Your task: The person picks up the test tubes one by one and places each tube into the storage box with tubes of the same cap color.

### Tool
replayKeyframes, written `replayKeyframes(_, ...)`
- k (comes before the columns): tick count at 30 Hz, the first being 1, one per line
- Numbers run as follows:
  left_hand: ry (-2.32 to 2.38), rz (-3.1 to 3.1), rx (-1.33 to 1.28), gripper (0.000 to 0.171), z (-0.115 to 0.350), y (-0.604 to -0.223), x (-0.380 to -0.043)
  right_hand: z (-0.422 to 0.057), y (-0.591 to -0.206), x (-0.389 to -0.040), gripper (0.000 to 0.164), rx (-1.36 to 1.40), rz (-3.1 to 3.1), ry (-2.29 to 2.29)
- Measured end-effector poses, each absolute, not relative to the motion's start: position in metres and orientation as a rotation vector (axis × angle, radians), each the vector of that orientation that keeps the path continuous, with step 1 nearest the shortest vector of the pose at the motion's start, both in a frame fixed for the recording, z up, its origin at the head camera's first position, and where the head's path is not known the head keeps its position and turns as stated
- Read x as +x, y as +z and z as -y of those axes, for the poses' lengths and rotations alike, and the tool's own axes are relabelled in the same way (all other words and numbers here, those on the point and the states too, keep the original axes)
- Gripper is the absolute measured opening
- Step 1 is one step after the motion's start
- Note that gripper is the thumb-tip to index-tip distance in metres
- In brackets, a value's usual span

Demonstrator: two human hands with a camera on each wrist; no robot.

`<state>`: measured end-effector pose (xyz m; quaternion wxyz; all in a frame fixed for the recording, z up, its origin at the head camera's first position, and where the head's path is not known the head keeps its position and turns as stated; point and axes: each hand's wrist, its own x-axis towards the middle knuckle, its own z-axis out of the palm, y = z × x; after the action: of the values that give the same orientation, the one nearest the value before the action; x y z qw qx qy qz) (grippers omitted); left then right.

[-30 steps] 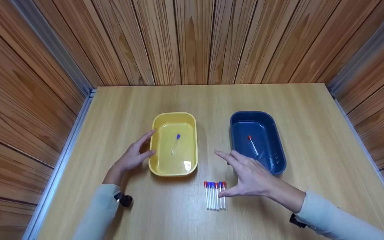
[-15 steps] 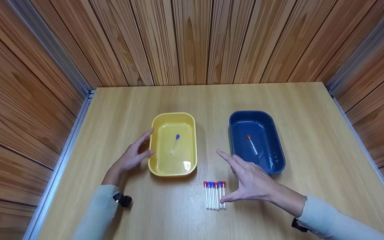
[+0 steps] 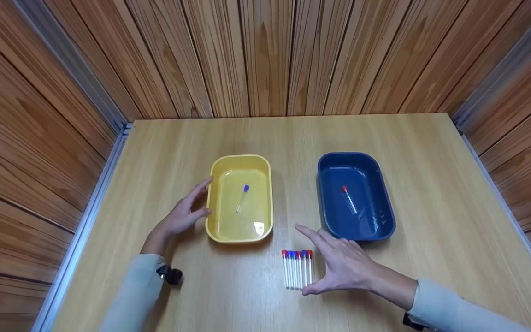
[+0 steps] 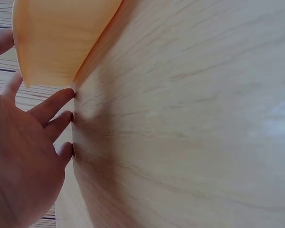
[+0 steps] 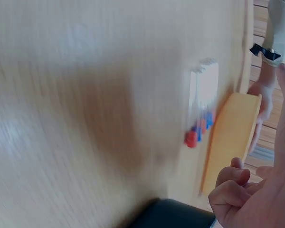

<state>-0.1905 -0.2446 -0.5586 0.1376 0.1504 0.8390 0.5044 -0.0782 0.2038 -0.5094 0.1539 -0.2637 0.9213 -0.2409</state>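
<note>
My left hand (image 3: 182, 216) rests at the left side of a yellow tray (image 3: 239, 240), its thumb and a finger touching the rim; other fingertips touch the table in the left wrist view. Inside lies a blue-capped tube (image 3: 242, 200). My right hand (image 3: 346, 265) hovers just right of a row of several clear tubes (image 3: 298, 272) with red and blue caps. Its thumb and index finger are spread apart with nothing between them, while the other fingers curl loosely in the right wrist view. A red-capped tube (image 3: 350, 201) lies in the dark blue tray (image 3: 380, 184).
The two trays stand side by side on a light wooden table (image 3: 293, 138), with a gap between them. Wood-plank walls (image 3: 265, 60) and metal frame strips (image 3: 85, 216) border the table at the back and sides.
My right hand has moved toward the front of the table, away from the blue tray, its thumb sliding down along the tube row. The left hand stays at the yellow tray.
</note>
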Motion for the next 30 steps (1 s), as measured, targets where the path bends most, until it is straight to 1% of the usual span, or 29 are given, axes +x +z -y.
replayKeyframes(14,1.466,-2.372,0.386,0.085,0.244,-0.558,-0.194,-0.198,-0.536,-0.077,0.133,-0.832,-2.712,-0.617)
replayKeyframes(21,1.477,-2.363,0.35,0.085,0.244,-0.559,-0.191,-0.195,-0.543,-0.074,0.128,-0.779,-2.692,-0.604)
replayKeyframes(30,1.464,-2.388,0.369,0.086,0.244,-0.561,-0.19,-0.193,-0.548,-0.071,0.119,-0.718,-2.669,-0.595)
